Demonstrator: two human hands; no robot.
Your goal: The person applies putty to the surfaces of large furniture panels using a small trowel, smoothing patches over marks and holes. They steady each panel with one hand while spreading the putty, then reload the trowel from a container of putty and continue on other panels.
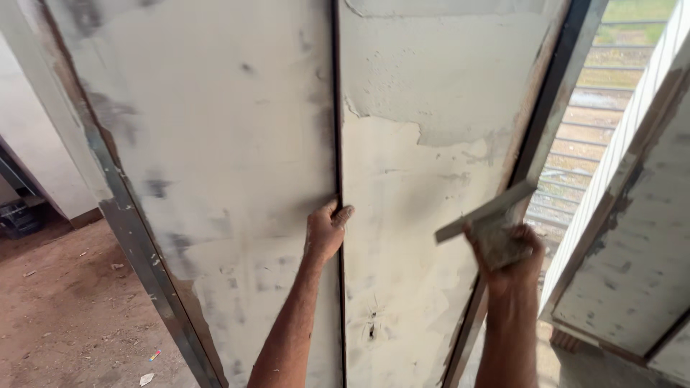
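A tall metal double door (237, 144), coated with patchy grey-white filler, fills the view. A dark vertical seam (336, 129) divides its left and right panels. My left hand (325, 230) rests on the door at the seam, fingers curled against the edge of the left panel. My right hand (507, 251) is closed around a flat putty scraper (483, 212), its blade smeared with grey filler and held near the right panel's dark metal frame (539, 136). The right panel (424, 215) carries a thicker, uneven layer of filler in its upper part.
Another filler-coated panel (632, 244) stands at the right. Between it and the door, a gap shows outdoor ground and grass (596, 93). A dirt floor (65, 309) with small scraps lies at lower left, next to a pale wall (29, 151).
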